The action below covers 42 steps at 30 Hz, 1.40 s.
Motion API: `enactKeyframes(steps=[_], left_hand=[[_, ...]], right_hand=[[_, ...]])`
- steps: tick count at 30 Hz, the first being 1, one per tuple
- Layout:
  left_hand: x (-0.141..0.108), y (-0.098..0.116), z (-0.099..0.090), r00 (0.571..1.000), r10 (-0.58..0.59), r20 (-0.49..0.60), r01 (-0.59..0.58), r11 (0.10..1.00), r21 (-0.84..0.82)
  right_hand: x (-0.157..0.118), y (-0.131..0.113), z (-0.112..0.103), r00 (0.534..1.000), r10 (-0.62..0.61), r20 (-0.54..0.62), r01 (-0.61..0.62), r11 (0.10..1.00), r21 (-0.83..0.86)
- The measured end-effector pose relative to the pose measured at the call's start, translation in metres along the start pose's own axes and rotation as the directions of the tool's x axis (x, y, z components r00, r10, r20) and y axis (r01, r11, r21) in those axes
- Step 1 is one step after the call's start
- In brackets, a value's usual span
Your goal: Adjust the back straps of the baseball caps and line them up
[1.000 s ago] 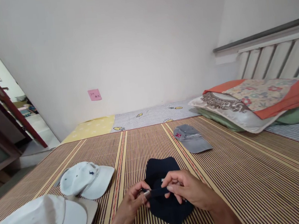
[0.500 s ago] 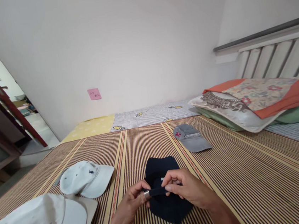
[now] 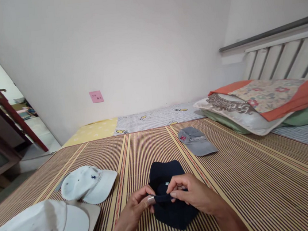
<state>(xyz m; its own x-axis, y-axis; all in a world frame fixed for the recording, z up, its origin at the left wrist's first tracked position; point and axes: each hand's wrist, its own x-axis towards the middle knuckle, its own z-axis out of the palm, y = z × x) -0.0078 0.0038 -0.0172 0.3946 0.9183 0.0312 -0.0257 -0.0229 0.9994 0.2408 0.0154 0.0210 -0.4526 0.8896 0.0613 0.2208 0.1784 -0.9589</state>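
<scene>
A dark navy cap (image 3: 177, 214) lies on the striped mat, its brim pointing away from me and its strap side toward me. My left hand (image 3: 137, 209) pinches the left end of the cap's strap (image 3: 162, 198), by a silvery metal buckle (image 3: 151, 200). The strap's right end is between the thumb and fingers of my right hand (image 3: 188, 191). Between the two hands the strap runs level across the cap's opening. A small pale label shows inside the cap.
White caps (image 3: 41, 226) sit at the lower left, with a pale blue-white cap (image 3: 86, 183) behind them. A grey cap (image 3: 196, 141) lies beyond my right hand on the mat (image 3: 260, 181). Pillows (image 3: 273, 97) are at the right, a wall (image 3: 147, 50) behind.
The strap between my hands now sags or curves slightly more than before. Both hands have kept almost the same place and grip.
</scene>
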Motion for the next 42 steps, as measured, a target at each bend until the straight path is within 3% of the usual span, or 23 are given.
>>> enactKeyframes(steps=[31,42], left_hand=[[0.006,-0.003,0.005,0.998,0.007,0.070,-0.003,0.999,-0.052],[0.007,-0.005,0.007,0.998,0.014,0.069,-0.011,0.999,-0.046]], right_hand=[[-0.003,-0.013,0.011,0.997,-0.078,0.013,0.079,0.988,-0.134],[0.001,-0.008,0.016,0.999,-0.025,0.039,0.027,0.998,-0.053]])
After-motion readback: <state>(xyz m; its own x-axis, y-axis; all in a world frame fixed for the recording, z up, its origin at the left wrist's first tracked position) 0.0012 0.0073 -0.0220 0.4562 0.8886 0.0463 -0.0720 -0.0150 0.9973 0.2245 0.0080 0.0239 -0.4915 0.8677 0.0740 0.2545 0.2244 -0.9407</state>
